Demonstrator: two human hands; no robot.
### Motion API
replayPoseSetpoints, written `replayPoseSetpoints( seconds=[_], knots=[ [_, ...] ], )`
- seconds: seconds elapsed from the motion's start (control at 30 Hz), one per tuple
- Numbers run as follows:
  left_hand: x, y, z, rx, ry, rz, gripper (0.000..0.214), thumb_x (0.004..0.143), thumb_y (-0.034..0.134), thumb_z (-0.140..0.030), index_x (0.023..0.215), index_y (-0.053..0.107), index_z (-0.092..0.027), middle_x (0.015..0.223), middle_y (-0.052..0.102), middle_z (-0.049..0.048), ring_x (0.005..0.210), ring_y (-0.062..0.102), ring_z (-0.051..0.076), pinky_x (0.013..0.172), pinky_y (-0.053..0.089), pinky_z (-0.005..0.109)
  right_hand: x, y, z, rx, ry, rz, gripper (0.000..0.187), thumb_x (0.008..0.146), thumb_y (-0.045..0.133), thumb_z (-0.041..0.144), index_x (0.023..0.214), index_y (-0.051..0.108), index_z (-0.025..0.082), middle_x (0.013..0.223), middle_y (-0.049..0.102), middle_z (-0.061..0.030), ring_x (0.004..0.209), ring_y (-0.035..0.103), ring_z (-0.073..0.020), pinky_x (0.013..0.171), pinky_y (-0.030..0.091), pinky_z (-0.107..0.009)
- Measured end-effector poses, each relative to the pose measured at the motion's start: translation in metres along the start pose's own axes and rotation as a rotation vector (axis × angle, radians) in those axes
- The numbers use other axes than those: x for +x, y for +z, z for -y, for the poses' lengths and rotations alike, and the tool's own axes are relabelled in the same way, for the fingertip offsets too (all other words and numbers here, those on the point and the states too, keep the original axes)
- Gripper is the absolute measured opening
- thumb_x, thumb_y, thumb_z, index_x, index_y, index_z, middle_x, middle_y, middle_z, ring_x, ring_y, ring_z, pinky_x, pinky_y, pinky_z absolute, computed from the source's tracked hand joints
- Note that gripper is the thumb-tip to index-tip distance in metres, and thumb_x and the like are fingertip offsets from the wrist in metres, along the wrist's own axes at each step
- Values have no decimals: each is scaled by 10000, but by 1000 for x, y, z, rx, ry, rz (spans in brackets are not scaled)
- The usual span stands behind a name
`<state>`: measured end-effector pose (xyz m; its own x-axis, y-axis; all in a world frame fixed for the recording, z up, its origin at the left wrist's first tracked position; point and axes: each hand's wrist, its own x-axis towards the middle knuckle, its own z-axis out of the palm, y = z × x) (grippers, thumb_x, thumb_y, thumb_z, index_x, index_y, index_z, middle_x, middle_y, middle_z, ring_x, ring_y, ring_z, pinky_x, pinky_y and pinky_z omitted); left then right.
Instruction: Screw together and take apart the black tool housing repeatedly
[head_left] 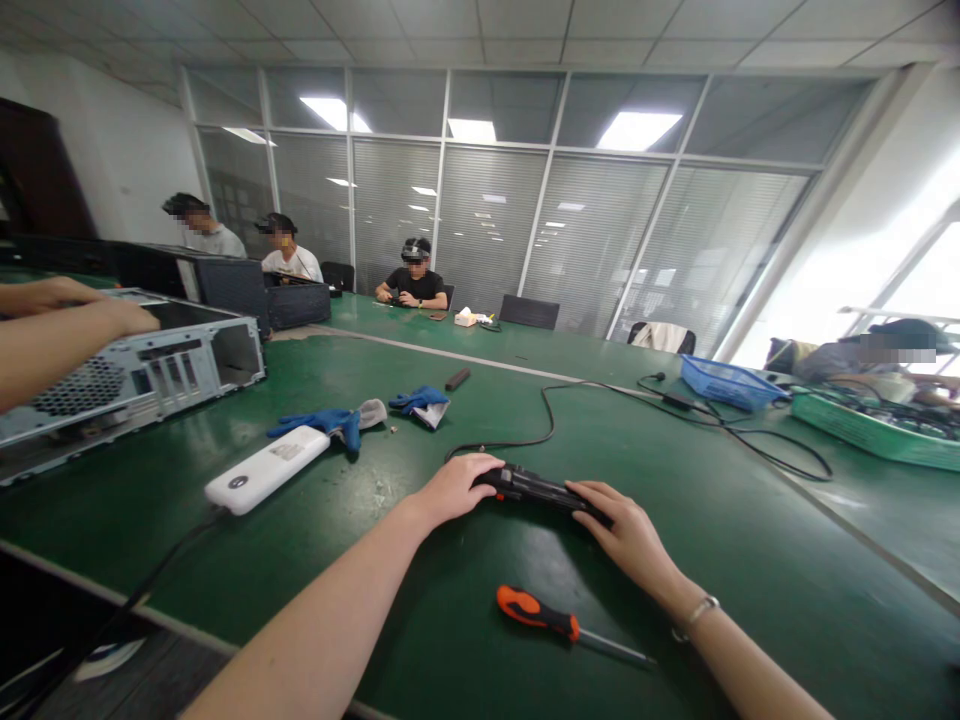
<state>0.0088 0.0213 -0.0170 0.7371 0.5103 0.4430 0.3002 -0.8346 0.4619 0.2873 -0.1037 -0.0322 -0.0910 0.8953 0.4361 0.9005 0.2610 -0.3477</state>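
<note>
A long black device [536,488] with a small orange part lies crosswise just in front of me. What kind of device it is, I cannot tell. My left hand [459,487] closes on its left end, thumb on the near side. Its right end is between the thumb and fingers of my right hand [619,520], which wears a bracelet at the wrist. Each hand hides part of the device. Nearer to me, an orange and black screwdriver [540,612] rests on the green table [442,620], its shaft pointing right.
A white power strip [270,468] and blue-grey gloves [330,425] lie to the left. Beyond them, another person's hands [105,315] reach into a metal computer case [172,370]. A black cable [551,410] crosses the table towards blue [731,383] and green baskets [870,425] at right.
</note>
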Motion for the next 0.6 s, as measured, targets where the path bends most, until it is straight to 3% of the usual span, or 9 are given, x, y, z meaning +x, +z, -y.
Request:
replayPoseSetpoints(
  seconds=[0.2, 0.4, 0.6],
  knots=[
    [2, 2, -4, 76, -93, 72, 441, 843, 629, -192, 1275, 542, -171, 1303, 586, 103, 1217, 534, 235, 1062, 388, 393, 4, -8, 4, -24, 1, 85, 390, 899, 484, 354, 1266, 566, 252, 1209, 625, -78, 1017, 631, -232, 924, 495, -410],
    [4, 4, -7, 121, -75, 87, 414, 837, 629, -189, 1243, 553, -158, 1217, 630, 115, 1124, 585, 256, 995, 434, 397, 8, -13, -4, 14, -17, 151, 385, 889, 505, 376, 1238, 579, 231, 1149, 653, -82, 1005, 633, -231, 906, 500, -393],
    [3, 4, -6, 147, -64, 130, 519, 798, 686, -240, 1292, 532, -212, 1241, 631, 91, 1122, 596, 258, 997, 423, 402, 7, -12, -9, 20, -24, 191, 430, 866, 527, 437, 1256, 576, 262, 1149, 661, -68, 990, 640, -241, 896, 502, -398]
  ],
)
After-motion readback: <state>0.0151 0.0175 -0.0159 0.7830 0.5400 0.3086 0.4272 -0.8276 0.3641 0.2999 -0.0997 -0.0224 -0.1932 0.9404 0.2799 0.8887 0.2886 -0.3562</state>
